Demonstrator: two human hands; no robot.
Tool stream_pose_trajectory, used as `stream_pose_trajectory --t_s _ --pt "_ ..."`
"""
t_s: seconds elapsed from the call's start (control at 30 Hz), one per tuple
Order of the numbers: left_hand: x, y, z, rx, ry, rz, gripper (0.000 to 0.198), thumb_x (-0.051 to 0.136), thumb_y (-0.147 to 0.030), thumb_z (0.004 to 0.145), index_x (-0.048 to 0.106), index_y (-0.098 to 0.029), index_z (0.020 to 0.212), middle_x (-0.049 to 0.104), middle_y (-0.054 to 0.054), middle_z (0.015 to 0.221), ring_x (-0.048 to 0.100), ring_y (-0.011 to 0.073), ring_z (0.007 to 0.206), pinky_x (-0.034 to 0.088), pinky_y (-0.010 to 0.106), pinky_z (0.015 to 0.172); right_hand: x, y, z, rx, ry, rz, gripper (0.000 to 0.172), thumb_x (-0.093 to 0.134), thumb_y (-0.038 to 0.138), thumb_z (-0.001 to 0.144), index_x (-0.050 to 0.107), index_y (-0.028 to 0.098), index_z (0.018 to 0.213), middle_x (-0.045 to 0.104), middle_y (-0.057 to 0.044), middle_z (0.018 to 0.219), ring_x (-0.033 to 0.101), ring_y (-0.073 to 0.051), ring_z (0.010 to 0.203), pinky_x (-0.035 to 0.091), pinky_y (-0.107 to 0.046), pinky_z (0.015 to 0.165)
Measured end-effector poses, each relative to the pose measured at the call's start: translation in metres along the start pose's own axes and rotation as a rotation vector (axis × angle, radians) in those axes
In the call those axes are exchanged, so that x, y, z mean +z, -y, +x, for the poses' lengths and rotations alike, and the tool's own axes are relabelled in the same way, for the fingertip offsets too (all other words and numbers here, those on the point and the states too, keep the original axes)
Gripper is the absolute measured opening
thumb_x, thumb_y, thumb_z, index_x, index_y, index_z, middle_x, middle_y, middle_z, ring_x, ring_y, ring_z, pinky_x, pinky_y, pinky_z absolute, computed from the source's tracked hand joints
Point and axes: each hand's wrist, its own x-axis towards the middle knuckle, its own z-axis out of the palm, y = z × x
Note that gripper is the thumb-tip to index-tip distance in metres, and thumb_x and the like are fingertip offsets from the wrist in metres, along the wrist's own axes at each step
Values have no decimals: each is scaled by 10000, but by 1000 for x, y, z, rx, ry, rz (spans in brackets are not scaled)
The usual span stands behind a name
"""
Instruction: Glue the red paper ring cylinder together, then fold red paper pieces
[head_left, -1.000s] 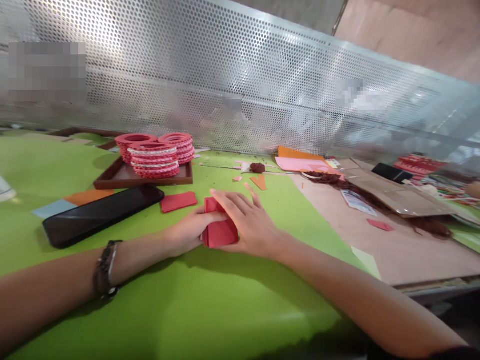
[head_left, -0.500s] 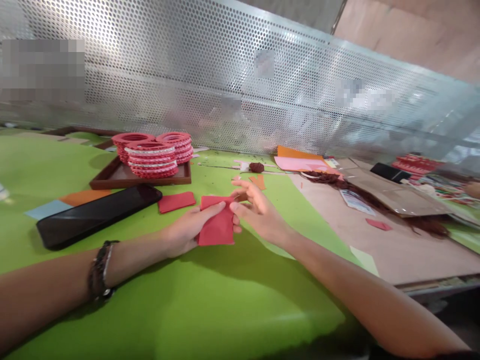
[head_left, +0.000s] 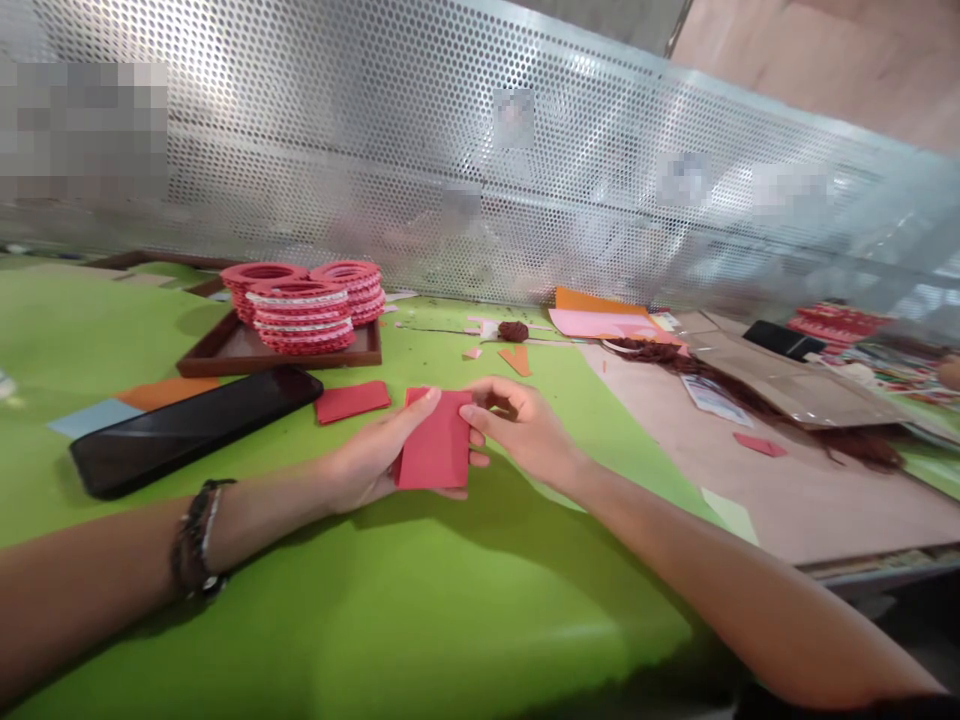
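Red rectangular pieces (head_left: 439, 448), thin like paper or felt and seemingly stacked, are held upright above the green table. My left hand (head_left: 367, 462) grips them from the left, thumb along the top left and fingers behind. At their upper right edge, my right hand (head_left: 517, 425) pinches the sheet between thumb and bent index finger. A second small red stack (head_left: 352, 401) lies on the table just behind my left hand. A black phone (head_left: 195, 430) rests to the left of it.
A brown tray (head_left: 202, 358) bears stacks of red and pink rings (head_left: 300, 318). Orange scraps (head_left: 516, 360) and a dark red yarn ball (head_left: 513, 331) lie farther back. Flattened cardboard (head_left: 787, 385) covers part of the right side. A perforated metal panel (head_left: 420, 150) closes the back.
My right thumb and index finger have closed on the upper right edge of the red pieces. My left thumb has shifted slightly up and left.
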Motion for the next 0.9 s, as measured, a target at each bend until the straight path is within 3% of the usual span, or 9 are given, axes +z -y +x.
stream_pose_trajectory --t_s 0.13,0.3,0.47,0.77,0.9 --pt "0 1 3 -12 -25 0 391 414 -438 871 545 -166 1120 691 107 908 655 242 864 542 360 691 2 2 -1 -1 -20 -29 103 557 264 756 537 172 800 527 25 687 497 -72 576 420 -228 565" --pt "7 1 1 -17 -135 30 326 424 -316 883 544 -146 1133 698 130 904 650 259 890 534 394 719 3 0 -2 -14 -9 -34 154 607 296 713 517 179 759 540 26 711 504 -74 560 418 -225 536" --pt "4 2 -2 -9 -55 42 230 517 -229 830 599 -166 1035 710 86 857 655 237 882 528 363 734 2 -3 -2 -42 -27 -14 209 582 346 741 483 178 668 487 46 575 476 -77 504 370 -221 492" --pt "0 4 -1 39 -8 122 221 534 -345 799 648 -171 875 702 102 919 655 268 871 544 325 645 -5 -4 1 -91 -90 -148 303 488 355 801 484 169 563 454 28 596 449 -90 561 358 -249 576" --pt "-5 -5 -2 58 -29 260 280 503 -392 813 637 -154 872 705 100 874 662 246 817 545 322 635 -10 -5 6 -61 -171 -53 270 494 366 787 539 169 606 516 9 625 495 -111 628 406 -270 650"
